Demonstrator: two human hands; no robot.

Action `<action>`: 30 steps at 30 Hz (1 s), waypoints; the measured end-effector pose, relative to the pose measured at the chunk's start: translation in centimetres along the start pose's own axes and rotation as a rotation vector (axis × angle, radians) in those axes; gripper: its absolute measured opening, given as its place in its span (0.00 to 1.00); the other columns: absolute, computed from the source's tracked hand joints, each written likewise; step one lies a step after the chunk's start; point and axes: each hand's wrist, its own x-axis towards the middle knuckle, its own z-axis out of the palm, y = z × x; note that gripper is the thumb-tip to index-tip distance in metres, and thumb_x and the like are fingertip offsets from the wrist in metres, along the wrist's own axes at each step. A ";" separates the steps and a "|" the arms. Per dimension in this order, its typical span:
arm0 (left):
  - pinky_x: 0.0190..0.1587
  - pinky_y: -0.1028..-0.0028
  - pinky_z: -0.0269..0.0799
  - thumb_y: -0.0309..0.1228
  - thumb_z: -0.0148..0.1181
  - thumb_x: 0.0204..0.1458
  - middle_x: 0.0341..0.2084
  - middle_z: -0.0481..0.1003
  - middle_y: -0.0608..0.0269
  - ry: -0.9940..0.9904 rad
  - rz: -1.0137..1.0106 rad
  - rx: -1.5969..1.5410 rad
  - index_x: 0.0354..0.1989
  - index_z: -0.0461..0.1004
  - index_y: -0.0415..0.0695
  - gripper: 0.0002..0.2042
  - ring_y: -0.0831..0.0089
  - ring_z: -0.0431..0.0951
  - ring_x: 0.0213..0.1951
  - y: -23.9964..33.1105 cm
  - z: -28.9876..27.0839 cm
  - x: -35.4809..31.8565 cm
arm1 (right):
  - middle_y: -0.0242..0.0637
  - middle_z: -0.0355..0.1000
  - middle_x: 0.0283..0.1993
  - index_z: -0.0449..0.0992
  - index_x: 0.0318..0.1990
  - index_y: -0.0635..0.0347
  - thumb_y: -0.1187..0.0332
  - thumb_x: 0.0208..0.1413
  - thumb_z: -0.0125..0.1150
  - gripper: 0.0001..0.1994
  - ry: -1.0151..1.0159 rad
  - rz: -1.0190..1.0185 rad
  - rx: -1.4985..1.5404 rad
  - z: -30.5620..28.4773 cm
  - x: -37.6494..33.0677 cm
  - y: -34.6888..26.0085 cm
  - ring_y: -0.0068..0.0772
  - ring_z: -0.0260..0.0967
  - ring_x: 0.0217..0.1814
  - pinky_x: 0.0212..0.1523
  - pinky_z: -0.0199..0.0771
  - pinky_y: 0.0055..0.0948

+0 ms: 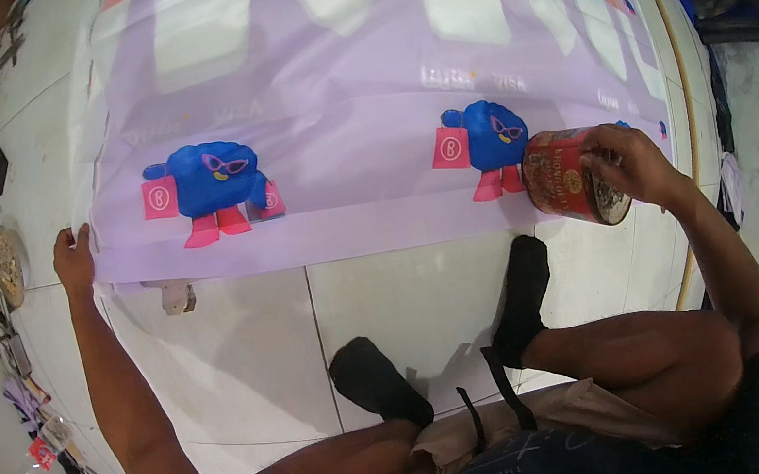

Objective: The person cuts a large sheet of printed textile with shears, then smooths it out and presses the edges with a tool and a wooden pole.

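- Head view, banner: a pale lilac printed banner [329,97] lies spread flat on the white tiled floor [388,294]; its near edge runs left to right just ahead of the person's feet; two blue cartoon figures with pink bags are printed along that edge, one at left [210,189], one at right [489,147].
- Head view, left hand [74,258]: closed on the banner's near left corner, thumb on top of the sheet, fingers hidden beneath; arm stretched out along the floor.
- Head view, right hand [629,165]: curled over the top of a red round tin [572,179], gripping it; the tin is tilted on its side, resting on the banner's near right edge, just beside the right cartoon figure.
- Head view, person: seated on the floor, black-socked feet [526,298] close to the banner's edge, between the two hands.
- Head view, edges and room: bare tiles lie between feet and banner; clutter of small items [6,263] lines the left margin, near the left hand; a curved wooden strip [684,142] runs along the right, behind the right wrist.
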 end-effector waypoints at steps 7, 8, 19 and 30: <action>0.40 0.68 0.68 0.41 0.62 0.57 0.26 0.73 0.60 0.042 -0.006 -0.001 0.34 0.73 0.36 0.17 0.69 0.69 0.31 0.3 0.2 -0.8 | 0.44 0.75 0.34 0.77 0.39 0.62 0.67 0.55 0.65 0.09 -0.126 -0.281 -0.310 -2.3 6.1 -3.5 0.46 0.75 0.36 0.38 0.74 0.39; 0.41 0.68 0.69 0.42 0.62 0.57 0.27 0.74 0.60 0.077 0.002 0.018 0.35 0.73 0.36 0.17 0.69 0.70 0.31 0.5 0.2 -1.0 | 0.44 0.75 0.36 0.77 0.40 0.62 0.66 0.56 0.64 0.10 -0.096 -0.271 -0.239 -1.9 7.9 -5.0 0.46 0.75 0.37 0.39 0.75 0.39; 0.51 0.61 0.71 0.43 0.60 0.57 0.44 0.78 0.43 0.017 -0.066 -0.042 0.48 0.75 0.34 0.22 0.52 0.78 0.48 1.0 1.2 -1.8 | 0.50 0.52 0.73 0.58 0.71 0.46 0.37 0.62 0.45 0.36 0.463 0.018 -0.156 11.6 30.7 -11.4 0.57 0.47 0.75 0.70 0.51 0.57; 0.50 0.63 0.71 0.35 0.56 0.59 0.42 0.79 0.44 0.109 -0.175 -0.183 0.48 0.74 0.33 0.17 0.55 0.79 0.45 3.1 1.0 -4.8 | 0.49 0.44 0.77 0.52 0.73 0.45 0.36 0.62 0.41 0.37 0.348 0.035 -0.287 10.3 40.2 -13.7 0.58 0.37 0.79 0.71 0.41 0.64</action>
